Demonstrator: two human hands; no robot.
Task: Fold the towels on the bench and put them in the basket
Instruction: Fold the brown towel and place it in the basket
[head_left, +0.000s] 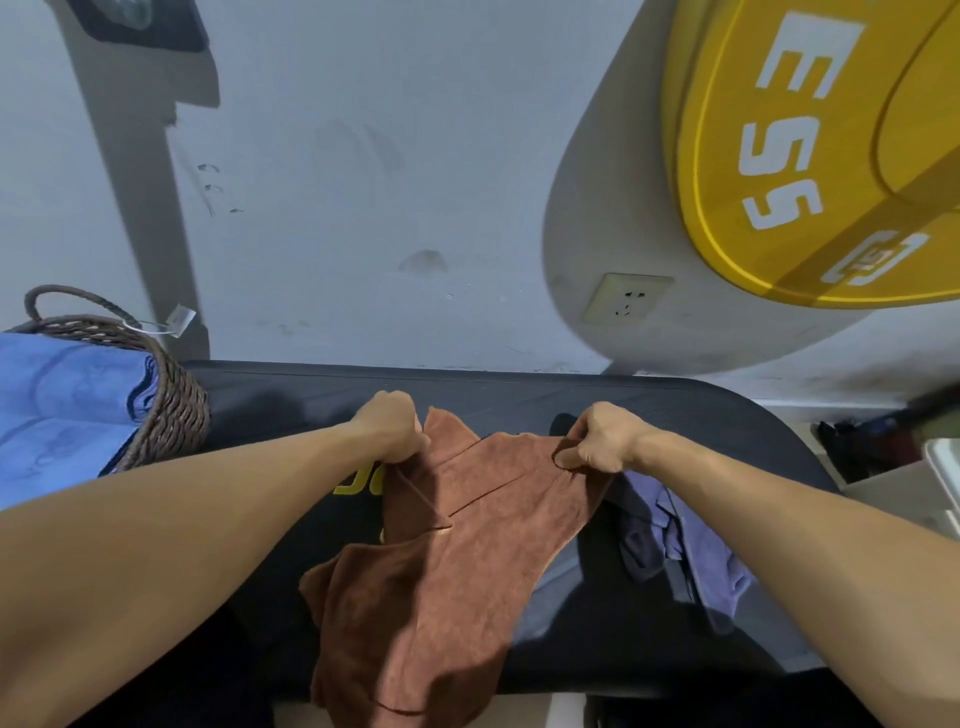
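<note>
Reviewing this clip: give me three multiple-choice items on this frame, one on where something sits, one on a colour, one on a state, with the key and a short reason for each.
1. Where does the wicker basket stand?
A. at the left end of the bench
B. at the right end of the bench
C. on the floor in front of the bench

2. What colour is the towel held by both hands?
A. blue
B. brown
C. white

3. What is the state of the purple towel?
A. folded in the basket
B. held up in the air
C. lying crumpled on the bench

Key:
1 A: the basket sits on the bench's left end, with a blue towel in it.
2 B: the left hand and right hand each grip the brown towel.
3 C: it lies bunched beside the right forearm, untouched.
</note>
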